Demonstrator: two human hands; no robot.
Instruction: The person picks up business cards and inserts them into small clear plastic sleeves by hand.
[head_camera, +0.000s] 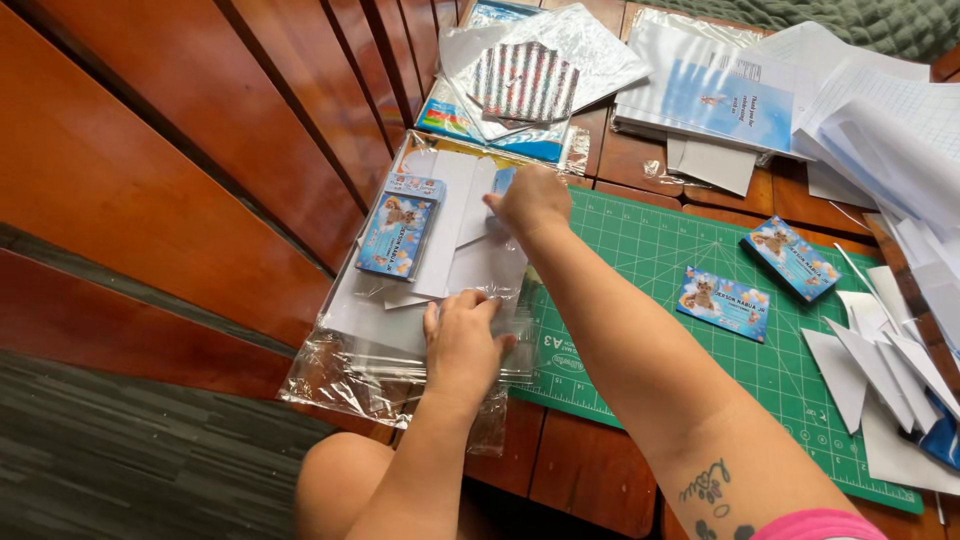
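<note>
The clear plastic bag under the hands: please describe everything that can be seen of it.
The clear plastic bag is thin, glossy film, wrinkled and shining at its near edge. It lies flat on the wooden table, left of the green cutting mat, its near corner past the table edge. White paper sheets lie inside it or on it; which one is unclear. A small stack of blue cards rests on top. The left hand presses its near part, and the right hand touches the sheets farther back.
</note>
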